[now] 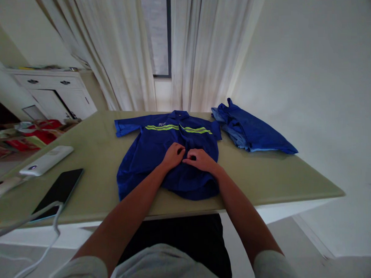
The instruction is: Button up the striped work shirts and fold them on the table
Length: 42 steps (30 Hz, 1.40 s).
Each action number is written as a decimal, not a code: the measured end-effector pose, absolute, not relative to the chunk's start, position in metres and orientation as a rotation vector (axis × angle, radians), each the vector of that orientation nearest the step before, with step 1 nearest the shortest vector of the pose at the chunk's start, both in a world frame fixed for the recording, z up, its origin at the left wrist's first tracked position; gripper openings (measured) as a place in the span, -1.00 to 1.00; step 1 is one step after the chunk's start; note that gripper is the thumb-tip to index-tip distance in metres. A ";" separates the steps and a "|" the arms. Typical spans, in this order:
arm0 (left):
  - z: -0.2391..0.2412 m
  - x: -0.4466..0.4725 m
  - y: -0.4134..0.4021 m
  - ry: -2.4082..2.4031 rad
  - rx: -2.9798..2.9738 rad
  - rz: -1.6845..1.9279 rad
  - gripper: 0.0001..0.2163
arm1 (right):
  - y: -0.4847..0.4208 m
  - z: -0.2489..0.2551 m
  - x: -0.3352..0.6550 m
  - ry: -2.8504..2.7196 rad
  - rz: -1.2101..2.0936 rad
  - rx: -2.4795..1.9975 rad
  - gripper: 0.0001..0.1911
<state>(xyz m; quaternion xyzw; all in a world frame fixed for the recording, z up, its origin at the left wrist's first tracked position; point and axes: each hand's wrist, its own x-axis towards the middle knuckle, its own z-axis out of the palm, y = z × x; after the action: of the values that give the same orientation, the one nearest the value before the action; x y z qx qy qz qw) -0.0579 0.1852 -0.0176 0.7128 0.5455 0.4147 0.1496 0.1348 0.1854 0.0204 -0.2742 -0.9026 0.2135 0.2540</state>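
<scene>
A blue short-sleeved work shirt (pixel 143 152) lies front up on the table, its collar toward the window. Yellow-green and grey reflective stripes cross its chest. My left hand (pixel 174 155) is closed in a pinch at the middle of the shirt front, along its opening. Right beside it, my right hand (pixel 200 159) also pinches the cloth, thumb and forefinger curled together. The fingertips of both hands nearly meet; the exact bit of cloth between them is hard to make out. The lower hem is rumpled near the table's front edge.
Folded blue garments (pixel 252 128) are heaped at the back right of the table (pixel 284 180). On the left lie a black-screened phone (pixel 59 192), a white device (pixel 48 160) and a white cable (pixel 56 224). A white cabinet (pixel 56 93) and curtains (pixel 115 48) stand behind.
</scene>
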 end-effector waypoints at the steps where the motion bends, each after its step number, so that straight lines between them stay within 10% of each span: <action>1: -0.018 -0.058 0.183 1.537 2.077 1.190 -0.88 | 0.187 0.017 0.136 -2.419 0.683 -0.756 -0.72; 6: -0.016 -0.061 0.175 1.582 1.985 1.223 -0.92 | 0.193 0.009 0.138 -2.458 0.895 -0.758 -0.63; 15: -0.010 -0.062 0.174 1.550 1.803 1.230 -0.79 | 0.178 0.015 0.122 -2.649 0.132 -0.707 -0.91; 42: -0.010 -0.063 0.174 1.280 1.651 1.391 -0.73 | 0.193 -0.001 0.123 -2.281 0.742 -0.947 -0.76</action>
<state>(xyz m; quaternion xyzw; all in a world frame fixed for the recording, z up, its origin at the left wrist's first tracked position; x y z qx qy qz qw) -0.0634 0.1741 -0.0096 0.6252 0.4848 0.5268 0.3107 0.1228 0.1934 -0.0012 -0.3528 -0.8496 0.2766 0.2778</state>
